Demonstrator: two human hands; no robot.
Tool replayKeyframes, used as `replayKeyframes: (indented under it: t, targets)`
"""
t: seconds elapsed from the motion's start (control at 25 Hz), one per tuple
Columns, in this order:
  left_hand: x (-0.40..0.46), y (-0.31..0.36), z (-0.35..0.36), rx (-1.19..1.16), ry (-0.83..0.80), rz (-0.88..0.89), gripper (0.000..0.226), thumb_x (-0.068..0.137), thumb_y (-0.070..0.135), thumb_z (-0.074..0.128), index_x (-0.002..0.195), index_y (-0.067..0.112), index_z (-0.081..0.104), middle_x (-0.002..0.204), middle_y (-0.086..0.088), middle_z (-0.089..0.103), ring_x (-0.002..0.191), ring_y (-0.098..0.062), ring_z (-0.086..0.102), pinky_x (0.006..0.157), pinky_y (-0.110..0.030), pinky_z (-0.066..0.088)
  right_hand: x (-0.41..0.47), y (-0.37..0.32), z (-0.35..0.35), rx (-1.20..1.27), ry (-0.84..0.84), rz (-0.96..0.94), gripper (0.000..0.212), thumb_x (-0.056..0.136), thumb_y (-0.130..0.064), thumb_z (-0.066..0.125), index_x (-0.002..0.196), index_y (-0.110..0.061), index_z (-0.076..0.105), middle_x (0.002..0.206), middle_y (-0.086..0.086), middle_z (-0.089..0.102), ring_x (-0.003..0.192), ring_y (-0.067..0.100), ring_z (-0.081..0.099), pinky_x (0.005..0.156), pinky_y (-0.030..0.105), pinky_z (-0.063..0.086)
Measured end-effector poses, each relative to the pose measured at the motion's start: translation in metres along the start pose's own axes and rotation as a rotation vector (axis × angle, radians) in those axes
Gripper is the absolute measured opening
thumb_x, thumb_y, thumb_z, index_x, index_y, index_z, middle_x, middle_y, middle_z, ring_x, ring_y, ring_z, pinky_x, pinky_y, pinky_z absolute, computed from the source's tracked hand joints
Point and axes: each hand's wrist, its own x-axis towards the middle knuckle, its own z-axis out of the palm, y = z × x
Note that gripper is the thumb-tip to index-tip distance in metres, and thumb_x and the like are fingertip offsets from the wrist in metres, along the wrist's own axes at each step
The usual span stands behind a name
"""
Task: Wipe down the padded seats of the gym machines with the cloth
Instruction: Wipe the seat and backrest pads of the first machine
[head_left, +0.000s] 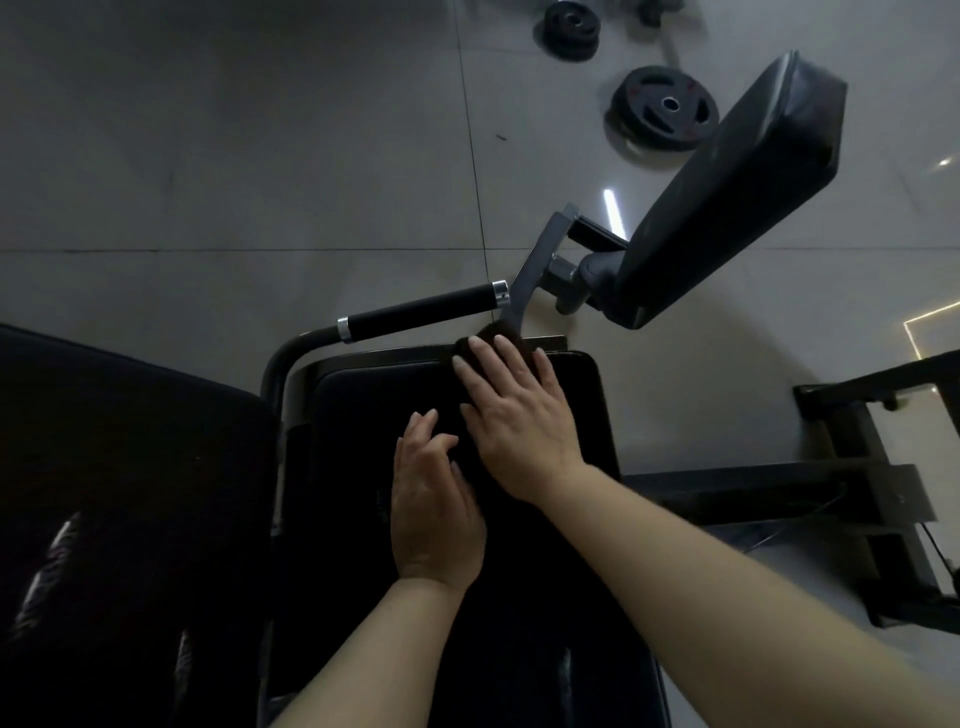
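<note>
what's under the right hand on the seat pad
A dark cloth lies under the right hand, pressed flat on the seat pad. Only its far edge shows past the fingertips; the rest is covered.
</note>
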Motion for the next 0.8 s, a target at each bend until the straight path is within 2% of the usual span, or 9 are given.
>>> replayKeyframes:
  t: [0.04,0.16,0.2,0.32,0.48,0.64,0.76,0.8]
  targets:
    - [-0.002,0.000,-0.003,0.028,-0.010,-0.002,0.030,0.087,0.005,0.047,0.116,0.010,0.042,0.138,-0.016,0.046,0.137,-0.026,0.034,0.107,-0.050,0.038,0.010,0.004,-0.002,-0.005,-0.004,0.000,0.050,0.099,-0.042,0.025,0.147,-0.027,0.030,0.156,-0.002,0.025,0.146,0.019,0.011,0.117,0.043,-0.002]
    - [-0.012,-0.001,-0.009,0.157,-0.080,0.047,0.036,0.084,0.009,0.050,0.119,0.010,0.042,0.141,-0.016,0.044,0.137,-0.029,0.035,0.108,-0.049,0.035,0.038,0.005,-0.007,0.042,0.027,0.187,0.043,0.100,-0.041,0.027,0.135,-0.025,0.046,0.143,-0.002,0.044,0.141,0.019,0.024,0.117,0.043,-0.001]
    - [-0.013,-0.004,-0.009,0.173,-0.090,0.052,0.036,0.085,0.010,0.049,0.120,0.010,0.042,0.141,-0.016,0.044,0.137,-0.029,0.035,0.108,-0.049,0.035,0.035,0.002,-0.005,0.064,0.046,0.228,0.043,0.100,-0.040,0.027,0.136,-0.024,0.045,0.145,0.000,0.042,0.142,0.019,0.021,0.118,0.042,-0.002]
    - [-0.012,-0.006,-0.008,0.163,-0.088,0.031,0.033,0.092,0.016,0.039,0.124,0.009,0.044,0.142,-0.015,0.043,0.138,-0.027,0.032,0.111,-0.046,0.029,-0.030,-0.006,0.005,0.050,0.087,0.252,0.050,0.100,-0.038,0.027,0.148,-0.024,0.025,0.159,0.004,0.013,0.147,0.022,0.000,0.118,0.041,-0.003]
    - [-0.010,-0.002,-0.011,0.206,-0.110,0.028,0.042,0.093,0.022,0.030,0.127,0.007,0.048,0.144,-0.013,0.038,0.140,-0.026,0.029,0.112,-0.043,0.024,-0.131,-0.019,0.013,0.008,0.036,0.224,0.057,0.093,-0.046,0.035,0.145,-0.023,0.035,0.157,0.011,0.019,0.145,0.030,0.013,0.114,0.046,0.015]
    - [-0.011,-0.005,-0.009,0.221,-0.087,0.036,0.043,0.093,0.019,0.031,0.128,0.004,0.051,0.143,-0.016,0.041,0.138,-0.027,0.031,0.111,-0.045,0.027,-0.044,0.015,0.003,0.014,0.053,0.215,0.059,0.092,-0.056,0.033,0.145,-0.030,0.029,0.157,0.008,0.017,0.145,0.033,0.009,0.116,0.049,0.011]
    - [-0.011,-0.004,-0.009,0.213,-0.079,0.051,0.042,0.093,0.018,0.033,0.127,0.003,0.053,0.141,-0.016,0.043,0.137,-0.028,0.033,0.111,-0.047,0.030,0.012,0.040,-0.008,0.145,0.058,0.380,0.050,0.094,-0.050,0.038,0.138,-0.025,0.041,0.143,0.008,0.037,0.137,0.030,0.026,0.112,0.048,0.026]
    - [-0.012,-0.003,-0.009,0.210,-0.081,0.051,0.042,0.094,0.018,0.033,0.127,0.003,0.054,0.141,-0.016,0.044,0.137,-0.028,0.033,0.111,-0.047,0.030,0.009,0.042,-0.007,0.152,0.068,0.404,0.049,0.096,-0.048,0.037,0.139,-0.025,0.040,0.144,0.008,0.035,0.138,0.029,0.025,0.112,0.048,0.026]
